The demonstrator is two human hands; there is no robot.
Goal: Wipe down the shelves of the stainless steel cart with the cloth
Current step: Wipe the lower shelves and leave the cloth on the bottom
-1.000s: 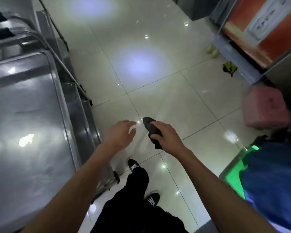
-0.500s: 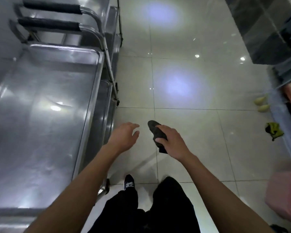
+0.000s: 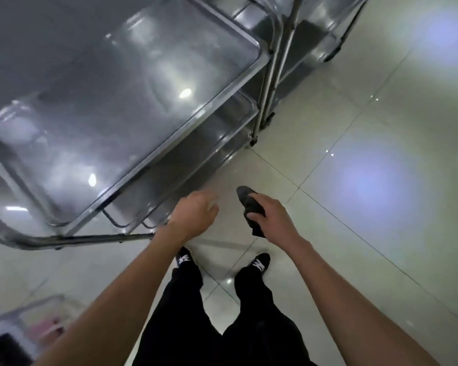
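Flanking cart: second cart.

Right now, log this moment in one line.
right hand: grips dark cloth | left hand: empty | cart top shelf: untouched

Stainless steel cart with tiered shelves fills upper left; top shelf shows bright light reflections, lower shelf edges visible beneath its near-right side. Second steel cart far right of it. Right hand grips a dark bunched cloth, held over the glossy pale tiled floor. Left hand, fingers loosely curled, holds nothing, just near the cart's near corner. Black trousers and black shoes below.
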